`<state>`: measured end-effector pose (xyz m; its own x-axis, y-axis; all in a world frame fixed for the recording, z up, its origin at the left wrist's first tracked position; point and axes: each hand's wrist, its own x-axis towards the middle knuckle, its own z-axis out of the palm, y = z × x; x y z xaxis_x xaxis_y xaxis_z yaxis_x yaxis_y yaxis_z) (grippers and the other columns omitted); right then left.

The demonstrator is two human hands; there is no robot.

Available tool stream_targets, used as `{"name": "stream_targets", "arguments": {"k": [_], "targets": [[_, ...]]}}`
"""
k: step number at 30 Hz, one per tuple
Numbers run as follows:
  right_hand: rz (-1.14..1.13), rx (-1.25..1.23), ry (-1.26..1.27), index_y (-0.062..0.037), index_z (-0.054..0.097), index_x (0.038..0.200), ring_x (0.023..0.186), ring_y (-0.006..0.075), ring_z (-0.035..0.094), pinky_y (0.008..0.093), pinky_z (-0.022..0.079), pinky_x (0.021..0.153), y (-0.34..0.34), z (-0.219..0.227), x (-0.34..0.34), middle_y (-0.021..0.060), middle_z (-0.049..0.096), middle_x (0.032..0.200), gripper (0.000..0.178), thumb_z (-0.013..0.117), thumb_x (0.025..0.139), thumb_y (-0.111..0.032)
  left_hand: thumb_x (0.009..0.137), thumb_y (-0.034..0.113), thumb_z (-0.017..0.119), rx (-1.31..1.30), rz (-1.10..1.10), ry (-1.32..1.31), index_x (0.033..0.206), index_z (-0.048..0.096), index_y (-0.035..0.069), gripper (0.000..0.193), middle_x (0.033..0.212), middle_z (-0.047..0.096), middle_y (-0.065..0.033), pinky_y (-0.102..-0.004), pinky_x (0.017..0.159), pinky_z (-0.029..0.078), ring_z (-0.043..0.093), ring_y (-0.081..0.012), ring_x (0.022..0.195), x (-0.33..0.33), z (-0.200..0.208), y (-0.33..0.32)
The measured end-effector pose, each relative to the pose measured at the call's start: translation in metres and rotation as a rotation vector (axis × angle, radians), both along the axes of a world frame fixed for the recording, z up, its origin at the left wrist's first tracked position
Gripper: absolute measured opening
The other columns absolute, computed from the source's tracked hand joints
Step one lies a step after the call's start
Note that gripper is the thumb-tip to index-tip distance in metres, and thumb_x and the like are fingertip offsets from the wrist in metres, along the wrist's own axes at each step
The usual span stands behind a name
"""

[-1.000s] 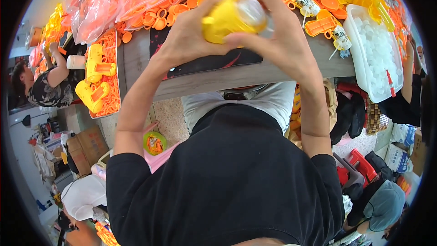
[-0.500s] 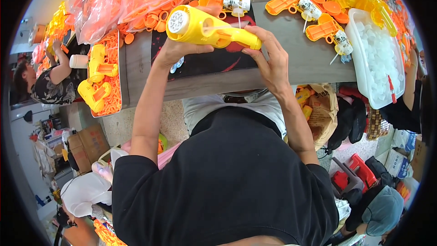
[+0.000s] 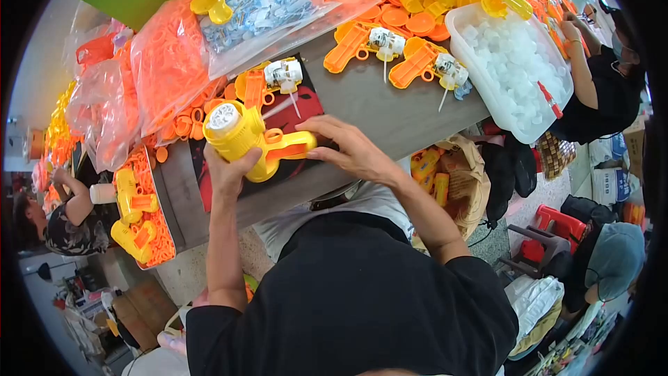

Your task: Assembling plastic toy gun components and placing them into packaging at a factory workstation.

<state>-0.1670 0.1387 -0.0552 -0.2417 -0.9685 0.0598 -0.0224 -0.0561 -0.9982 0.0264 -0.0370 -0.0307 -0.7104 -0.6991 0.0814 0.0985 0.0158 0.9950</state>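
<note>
A yellow plastic toy gun (image 3: 254, 145), with a white perforated disc at its wide end and an orange ring trigger, is held above the dark red-and-black mat (image 3: 313, 106). My left hand (image 3: 231, 171) is wrapped round its body from below, near the wide end. On the tip of its handle, the thumb and fingers of my right hand (image 3: 351, 147) close from the right. Just behind it lies an orange half-shell (image 3: 253, 88) fitted with a white printed motor unit (image 3: 283, 75). Two more such half-shells (image 3: 349, 47) rest on the grey table to the right.
A white tub (image 3: 511, 69) of translucent caps stands at the right, a red pen-like tool on its rim. Bags of orange and blue parts (image 3: 261, 17) line the back. Yellow shells lie on a tray (image 3: 154, 209) of orange rings at the left. Co-workers sit at both sides.
My view has turned, shifting the table in the picture. The toy gun has been rotated, so its handle and orange trigger face me. Both hands stay on it.
</note>
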Motion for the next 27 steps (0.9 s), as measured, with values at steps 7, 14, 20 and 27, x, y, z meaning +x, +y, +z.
{"name": "stream_targets", "arguments": {"k": [7,14,20,27], "targets": [[-0.597,0.002,0.505,-0.0018,0.068,0.112,0.088,0.0158,0.065,0.0296,0.052,0.080,0.002,0.005,-0.113,0.0086,0.070,0.100,0.022,0.067,0.093,-0.011,0.066,0.015,0.089,-0.803,0.019,-0.405,0.131,0.056,0.008,0.074,0.111,0.070,-0.0134,-0.0340,0.086,0.056,0.071,-0.0233,0.098,-0.009,0.038,0.019],[-0.699,0.048,0.566,0.0000,0.069,0.109,0.087,0.0147,0.066,0.0270,0.052,0.080,0.011,-0.006,-0.124,0.0084,0.072,0.102,0.019,0.066,0.094,-0.011,0.065,0.022,0.088,-0.896,0.010,-0.456,0.129,0.057,0.007,0.073,0.112,0.070,-0.0130,-0.0358,0.082,0.057,0.071,-0.0280,0.097,-0.013,0.038,0.021],[-0.746,-0.001,0.613,-0.0008,0.070,0.108,0.088,0.0115,0.065,0.0252,0.051,0.080,0.012,-0.012,-0.113,0.0060,0.071,0.099,0.016,0.065,0.095,-0.009,0.059,0.014,0.085,-0.989,-0.011,-0.413,0.131,0.060,0.015,0.076,0.099,0.069,-0.0114,-0.0384,0.076,0.055,0.069,-0.0305,0.088,-0.005,0.038,0.033],[-0.428,-0.006,0.537,-0.0006,0.069,0.105,0.080,0.0089,0.058,0.0235,0.047,0.073,-0.008,-0.008,-0.054,0.0031,0.066,0.090,0.013,0.063,0.095,-0.006,0.065,0.009,0.087,-0.370,0.241,-0.191,0.127,0.058,0.001,0.069,0.109,0.071,-0.0130,-0.0326,0.087,0.056,0.071,-0.0208,0.095,0.067,0.021,0.051]]}}
